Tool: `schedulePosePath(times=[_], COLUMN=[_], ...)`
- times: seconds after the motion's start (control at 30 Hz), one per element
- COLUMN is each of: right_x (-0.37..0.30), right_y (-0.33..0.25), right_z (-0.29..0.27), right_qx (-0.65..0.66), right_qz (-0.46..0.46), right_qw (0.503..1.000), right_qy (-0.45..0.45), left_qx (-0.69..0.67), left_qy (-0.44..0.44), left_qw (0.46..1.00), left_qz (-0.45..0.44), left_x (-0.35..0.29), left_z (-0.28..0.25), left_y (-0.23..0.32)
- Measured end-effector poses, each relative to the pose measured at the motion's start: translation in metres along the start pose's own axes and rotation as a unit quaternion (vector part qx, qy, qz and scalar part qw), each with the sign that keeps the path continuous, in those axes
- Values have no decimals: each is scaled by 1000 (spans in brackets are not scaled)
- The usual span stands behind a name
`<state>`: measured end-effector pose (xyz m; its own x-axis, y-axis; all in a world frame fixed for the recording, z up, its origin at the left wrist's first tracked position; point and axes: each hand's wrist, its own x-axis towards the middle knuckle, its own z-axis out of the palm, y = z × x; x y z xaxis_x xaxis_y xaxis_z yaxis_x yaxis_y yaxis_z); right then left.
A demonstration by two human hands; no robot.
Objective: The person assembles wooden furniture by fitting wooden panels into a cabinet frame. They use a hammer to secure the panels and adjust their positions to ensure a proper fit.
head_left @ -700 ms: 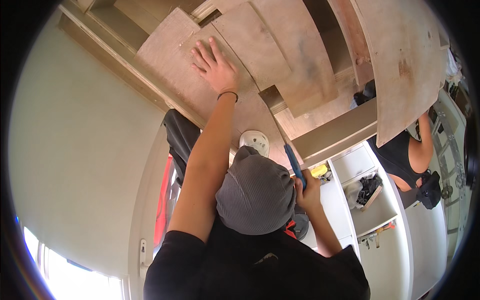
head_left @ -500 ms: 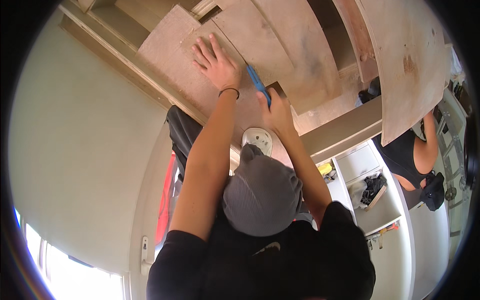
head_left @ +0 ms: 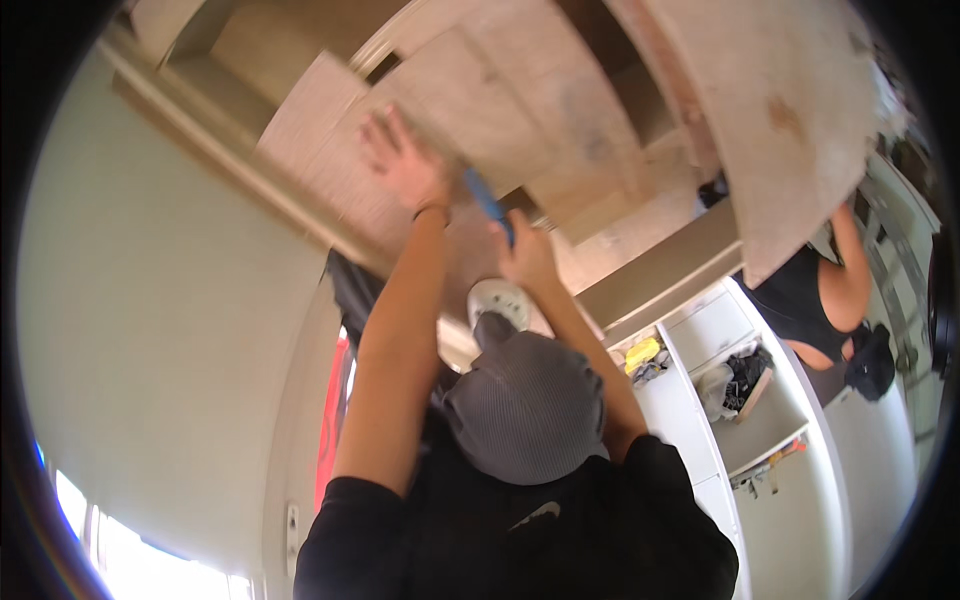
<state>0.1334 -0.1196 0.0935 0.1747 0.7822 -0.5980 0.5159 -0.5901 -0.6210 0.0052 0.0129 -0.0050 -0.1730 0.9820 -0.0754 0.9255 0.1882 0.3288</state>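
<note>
My left hand (head_left: 408, 165) lies on the pale wooden board (head_left: 310, 125), fingers spread and a dark band on the wrist; motion blurs it. In my right hand (head_left: 527, 255), just to the right and nearer, is a slim blue tool that looks like a utility knife (head_left: 488, 207). Its front end points away and to the left, along a straight line in the board between my hands. The blade cannot be made out. Close to my right fist is a small dark rectangular patch (head_left: 525, 203), a gap or a piece of wood.
Grey ribbed cloth (head_left: 525, 410) and a white rounded thing with holes (head_left: 498, 302) are below my hands. A large board (head_left: 775, 140) rises at right. Beyond it, a person in a black top (head_left: 795, 300) bends down. White shelving (head_left: 760, 430) holds bags and tools; a pale wall panel (head_left: 170, 310) stands left.
The whole view has shifted, so boards and hands sit a little lower and further left. The left hand stays flat on the board; the right hand keeps its hold on the blue utility knife.
</note>
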Motion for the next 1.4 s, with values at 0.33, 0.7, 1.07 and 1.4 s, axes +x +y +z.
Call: schedulePosePath(times=[0.33, 0.7, 1.07, 1.4], right_x=[1, -2, -9, -12], right_y=[-15, -22, -24, -23], right_z=[-3, 0, -2, -6], right_qx=[16, -5, -7, -2], right_qz=[-36, -62, -75, -76], right_qw=[998, 994, 993, 993], right_qy=[41, 92, 90, 85], left_qx=[113, 55, 120, 150], left_qy=[33, 79, 50, 108], left_qw=[992, 989, 980, 965], left_qz=[33, 109, 149, 186], left_x=[-8, 49, 48, 35], left_z=[-14, -24, -36, -15], left_y=[-6, -14, -18, -23])
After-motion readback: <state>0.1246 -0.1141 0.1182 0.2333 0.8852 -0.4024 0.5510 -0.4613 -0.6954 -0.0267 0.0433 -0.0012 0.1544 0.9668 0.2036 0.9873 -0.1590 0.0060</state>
